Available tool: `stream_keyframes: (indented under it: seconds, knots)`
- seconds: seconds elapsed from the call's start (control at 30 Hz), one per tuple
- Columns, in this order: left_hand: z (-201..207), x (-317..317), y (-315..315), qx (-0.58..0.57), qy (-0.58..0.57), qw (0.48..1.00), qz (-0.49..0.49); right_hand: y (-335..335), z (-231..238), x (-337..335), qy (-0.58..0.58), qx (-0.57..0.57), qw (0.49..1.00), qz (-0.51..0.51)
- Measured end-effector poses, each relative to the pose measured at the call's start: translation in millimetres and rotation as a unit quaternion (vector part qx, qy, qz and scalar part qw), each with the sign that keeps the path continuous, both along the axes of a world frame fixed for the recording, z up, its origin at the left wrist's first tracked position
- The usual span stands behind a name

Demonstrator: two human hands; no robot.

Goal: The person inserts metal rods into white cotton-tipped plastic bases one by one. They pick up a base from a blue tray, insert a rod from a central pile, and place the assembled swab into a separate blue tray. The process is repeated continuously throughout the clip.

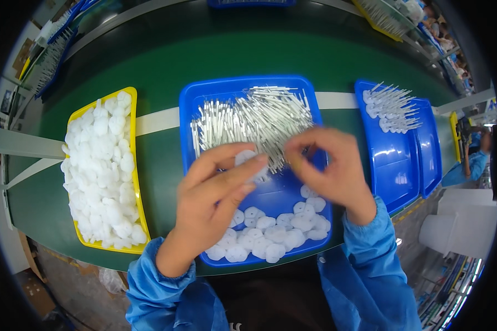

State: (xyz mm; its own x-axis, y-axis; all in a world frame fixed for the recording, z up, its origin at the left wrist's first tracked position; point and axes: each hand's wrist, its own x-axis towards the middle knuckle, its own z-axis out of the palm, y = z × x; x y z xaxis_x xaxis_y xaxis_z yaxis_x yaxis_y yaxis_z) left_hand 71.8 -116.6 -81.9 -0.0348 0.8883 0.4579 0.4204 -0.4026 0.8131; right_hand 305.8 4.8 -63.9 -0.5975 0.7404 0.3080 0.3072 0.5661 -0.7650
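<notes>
My left hand (215, 190) is closed, pinching a round white disc (245, 158) between thumb and fingers. To its right, my right hand (331, 165) is slightly blurred, its thumb and forefinger curled together; whatever is between them cannot be made out. Both hands are above a blue tray (281, 194). The far half of that tray holds a heap of thin white and silvery rods (254, 118). Along its near edge lie many loose white discs (276, 234), thin and translucent, some with small holes.
On the left stands a yellow tray (142, 215) heaped with white pieces (102, 171). A blue tray (392, 171) on the right carries rods with white discs attached (392, 107). All rest on a green tabletop (248, 49) crossed by a pale strip (337, 100). Another person's sleeve (466, 171) shows far right.
</notes>
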Motion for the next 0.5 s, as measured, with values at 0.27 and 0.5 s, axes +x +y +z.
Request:
stream_keyframes:
  seconds: [0.27,0.5]
  knots:
    - [-6,-3,-3,-0.134,-0.152,0.979,0.006,83,-16,-48,-0.263,0.348,0.899,-0.044]
    - [-9,-14,1,-0.121,-0.217,0.968,0.024,26,10,-21,0.031,0.022,0.999,-0.004]
